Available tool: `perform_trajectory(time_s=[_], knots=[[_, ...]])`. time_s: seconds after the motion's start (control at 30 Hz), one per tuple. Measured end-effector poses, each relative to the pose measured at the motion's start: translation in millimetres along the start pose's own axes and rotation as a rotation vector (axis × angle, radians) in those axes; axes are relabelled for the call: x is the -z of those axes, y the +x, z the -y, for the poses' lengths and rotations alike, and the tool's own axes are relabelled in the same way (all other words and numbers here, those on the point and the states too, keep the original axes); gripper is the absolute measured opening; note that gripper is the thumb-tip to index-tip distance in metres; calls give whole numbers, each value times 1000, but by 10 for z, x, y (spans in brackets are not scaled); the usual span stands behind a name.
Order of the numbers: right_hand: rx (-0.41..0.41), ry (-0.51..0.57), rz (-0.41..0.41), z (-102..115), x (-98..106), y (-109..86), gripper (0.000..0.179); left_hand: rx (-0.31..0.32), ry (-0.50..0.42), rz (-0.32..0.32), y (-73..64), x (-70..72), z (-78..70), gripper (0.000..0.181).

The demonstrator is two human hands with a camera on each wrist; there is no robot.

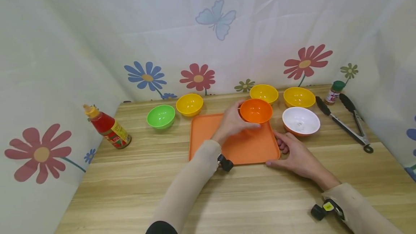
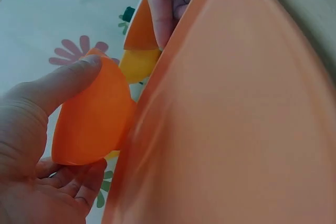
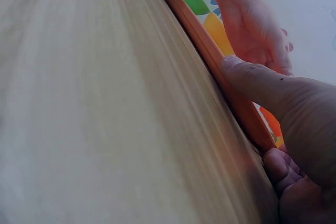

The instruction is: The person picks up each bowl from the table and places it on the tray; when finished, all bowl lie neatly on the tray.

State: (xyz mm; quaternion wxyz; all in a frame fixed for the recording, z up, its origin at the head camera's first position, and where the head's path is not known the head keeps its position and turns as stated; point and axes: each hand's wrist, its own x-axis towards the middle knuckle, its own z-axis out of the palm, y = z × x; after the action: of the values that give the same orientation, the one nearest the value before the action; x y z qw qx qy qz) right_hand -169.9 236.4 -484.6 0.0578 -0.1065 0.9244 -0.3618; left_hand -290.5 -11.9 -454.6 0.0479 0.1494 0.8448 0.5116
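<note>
My left hand (image 1: 231,121) grips a small orange bowl (image 1: 256,111) by its side, at the far right part of an orange tray (image 1: 248,148). In the left wrist view, the thumb lies along the near side of the bowl (image 2: 97,116) and the other fingers are round its opposite side. At the tray's near right corner, my right hand (image 1: 297,154) holds the edge, thumb at the front and curled fingers at the right side. Just beyond that hand stands a bowl (image 1: 301,121) with a white inside and orange outside.
Yellow bowls (image 1: 189,104) and a green bowl (image 1: 161,117) stand along the back. Tongs (image 1: 346,127) lie at the right beside a small green-capped jar (image 1: 334,92). A red sauce bottle (image 1: 110,129) stands at the left. Printed curtains (image 1: 162,28) border the wooden table (image 1: 136,187).
</note>
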Motion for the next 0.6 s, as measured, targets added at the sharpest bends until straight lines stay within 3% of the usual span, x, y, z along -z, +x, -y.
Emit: perform_trajectory(time_s=[0.33,0.6], knots=[[4,-6,-7,-3,4,-5,118,41,87,10,35,-105,27,108],[-9,-9,-8,-10,1,-5,118,45,88,7,17,-125,61,114]])
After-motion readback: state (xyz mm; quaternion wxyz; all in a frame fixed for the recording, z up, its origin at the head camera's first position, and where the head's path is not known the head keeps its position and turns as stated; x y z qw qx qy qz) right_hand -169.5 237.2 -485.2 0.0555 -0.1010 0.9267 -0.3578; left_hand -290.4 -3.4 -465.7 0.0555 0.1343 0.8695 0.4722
